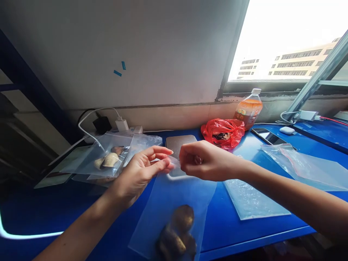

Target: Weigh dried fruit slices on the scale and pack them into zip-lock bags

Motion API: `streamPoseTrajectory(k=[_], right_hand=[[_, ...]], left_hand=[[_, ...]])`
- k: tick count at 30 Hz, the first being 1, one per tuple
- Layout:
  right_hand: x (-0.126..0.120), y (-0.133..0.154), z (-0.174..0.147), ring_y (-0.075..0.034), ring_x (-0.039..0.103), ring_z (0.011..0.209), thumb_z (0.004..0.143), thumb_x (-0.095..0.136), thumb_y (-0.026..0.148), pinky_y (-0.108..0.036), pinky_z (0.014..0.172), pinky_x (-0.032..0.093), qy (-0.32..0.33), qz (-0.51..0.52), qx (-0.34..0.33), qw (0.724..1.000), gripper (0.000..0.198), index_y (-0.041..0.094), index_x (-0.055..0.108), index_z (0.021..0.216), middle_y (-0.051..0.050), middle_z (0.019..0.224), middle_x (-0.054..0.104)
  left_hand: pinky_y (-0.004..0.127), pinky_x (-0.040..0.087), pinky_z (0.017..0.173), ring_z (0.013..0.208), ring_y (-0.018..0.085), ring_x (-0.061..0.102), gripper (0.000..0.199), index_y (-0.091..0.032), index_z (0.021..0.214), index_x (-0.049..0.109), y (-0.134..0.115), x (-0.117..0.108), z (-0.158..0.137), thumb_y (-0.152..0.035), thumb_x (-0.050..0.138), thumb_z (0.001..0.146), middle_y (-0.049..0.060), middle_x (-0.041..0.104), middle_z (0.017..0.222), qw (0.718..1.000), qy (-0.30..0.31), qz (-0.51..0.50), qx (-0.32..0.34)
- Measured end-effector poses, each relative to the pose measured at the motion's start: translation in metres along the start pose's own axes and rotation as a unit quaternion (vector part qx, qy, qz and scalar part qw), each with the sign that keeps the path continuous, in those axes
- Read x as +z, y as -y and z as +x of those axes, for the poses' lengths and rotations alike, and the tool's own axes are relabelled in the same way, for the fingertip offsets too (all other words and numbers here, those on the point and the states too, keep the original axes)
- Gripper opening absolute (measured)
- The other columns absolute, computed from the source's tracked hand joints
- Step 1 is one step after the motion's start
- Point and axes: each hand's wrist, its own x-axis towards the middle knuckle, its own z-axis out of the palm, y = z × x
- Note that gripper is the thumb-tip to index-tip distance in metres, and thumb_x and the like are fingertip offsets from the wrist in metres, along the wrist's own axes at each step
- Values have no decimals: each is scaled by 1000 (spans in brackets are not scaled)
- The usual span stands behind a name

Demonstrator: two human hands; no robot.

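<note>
My left hand (148,168) pinches the top edge of a clear plastic bag (174,195) between thumb and fingers. Curled close beside it, my right hand (202,161) grips the same edge at its other side. The bag hangs below both hands toward me, over the desk's front edge. Several brown, rounded, shiny pieces (178,233) lie in its bottom; their kind is not clear. Behind my hands is a flat silver plate-like device (181,142), partly hidden by them.
Filled clear bags (108,159) with pale and brown pieces lie at left, near a white charger (121,125). A red plastic bag (223,132), a drink bottle (248,108), and a phone (272,137) stand or lie at back right. Flat zip bags (307,163) cover the right side.
</note>
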Motion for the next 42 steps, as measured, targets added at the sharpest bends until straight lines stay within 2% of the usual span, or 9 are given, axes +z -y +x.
streamPoseTrajectory(k=[4, 6, 11, 14, 16, 21, 27, 34, 42], right_hand=[[4, -9, 0, -8, 47, 60, 78, 58, 16, -20, 53, 36, -39, 25, 0, 999, 12, 18, 56, 89, 5, 68, 54], [7, -9, 0, -9, 50, 63, 81, 59, 22, -21, 56, 38, -35, 26, 7, 999, 17, 17, 58, 97, 3, 71, 57], [13, -5, 5, -10, 51, 65, 84, 57, 27, -23, 57, 36, 1, -11, 30, 999, 12, 17, 61, 79, 0, 74, 62], [16, -8, 8, -10, 49, 64, 80, 60, 21, -22, 55, 35, -20, 24, 25, 999, 7, 18, 54, 81, 2, 72, 58], [19, -11, 9, -9, 46, 62, 77, 58, 14, -21, 53, 35, -27, 72, 7, 997, 15, 19, 48, 85, 5, 70, 54], [27, -12, 12, -9, 48, 62, 77, 53, 8, -21, 55, 37, -27, 123, -31, 992, 23, 22, 40, 91, 6, 71, 52], [29, -4, 17, -10, 46, 64, 79, 52, 10, -22, 55, 34, -60, 22, -55, 996, 21, 23, 37, 86, 4, 74, 52], [19, -4, 8, -10, 47, 68, 79, 51, 8, -23, 60, 38, -115, 15, -85, 990, 16, 21, 43, 84, 2, 78, 53], [9, -18, -15, -10, 46, 70, 79, 52, 6, -22, 60, 41, -114, 70, -81, 988, 17, 20, 44, 81, 1, 80, 50]], left_hand=[[29, 55, 74, 76, 17, 69, 31, -19, 97, 66, 4, -1, 1, -36, 78, 73, 1, 71, 76, 998, -18, 57, 10], [28, 54, 71, 75, 17, 68, 31, -20, 97, 63, 6, 2, 2, -36, 75, 74, 1, 70, 74, 994, -34, 97, 32], [28, 53, 67, 73, 17, 67, 22, -20, 90, 57, 10, 12, -3, -36, 68, 79, 0, 67, 74, 980, -47, 174, 87], [26, 52, 69, 74, 16, 67, 17, -21, 86, 54, 13, 14, -6, -32, 66, 82, -1, 66, 77, 970, -46, 204, 121], [25, 51, 68, 73, 14, 66, 16, -21, 84, 52, 15, 14, -6, -30, 65, 83, -2, 65, 77, 967, -48, 217, 127], [22, 51, 64, 69, 14, 66, 19, -22, 83, 52, 16, 12, -5, -32, 69, 82, -3, 66, 75, 966, -70, 217, 121], [23, 49, 57, 63, 14, 64, 22, -23, 78, 49, 7, 8, -5, -32, 69, 81, -3, 65, 71, 958, -101, 227, 144], [21, 50, 68, 74, 10, 65, 34, -20, 67, 38, -17, -9, -7, -19, 69, 80, -5, 67, 75, 953, -161, 190, 171], [17, 48, 68, 75, 8, 65, 42, -18, 59, 33, -32, -13, -8, -13, 70, 78, -6, 64, 69, 949, -198, 183, 163]])
